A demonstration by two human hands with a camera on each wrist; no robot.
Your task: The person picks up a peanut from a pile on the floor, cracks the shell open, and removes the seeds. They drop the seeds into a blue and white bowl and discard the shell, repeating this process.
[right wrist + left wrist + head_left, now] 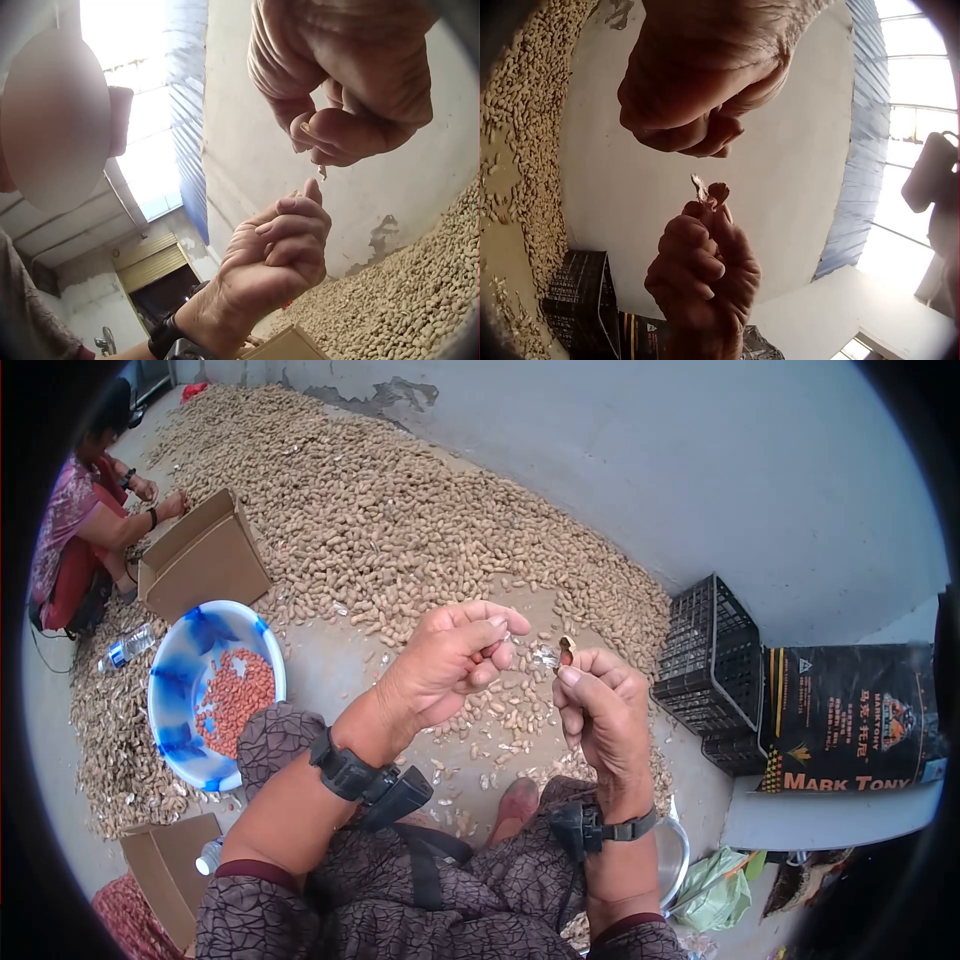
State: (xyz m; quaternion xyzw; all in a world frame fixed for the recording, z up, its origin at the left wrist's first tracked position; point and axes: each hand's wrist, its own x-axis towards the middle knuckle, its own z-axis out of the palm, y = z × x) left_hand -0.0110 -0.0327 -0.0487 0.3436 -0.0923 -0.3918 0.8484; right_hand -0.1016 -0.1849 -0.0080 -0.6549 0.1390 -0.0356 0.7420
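My right hand (608,705) pinches a split peanut (566,650) between thumb and fingers; its pod is broken open and a reddish kernel shows inside. In the left wrist view, a pale piece of shell (698,187) sticks up from those fingertips. To the left, and apart from the peanut, my left hand (440,665) has its fingers curled and its thumb against the index finger. A bit of red peanut kernel (490,650) shows between them, mostly hidden.
A large heap of peanuts (400,510) lies against the wall. A blue-and-white basin (172,690) with shelled kernels stands at left, near a cardboard box (210,565) and a crouching person (75,540). Black crates (708,655) and a black sack (850,710) are at right.
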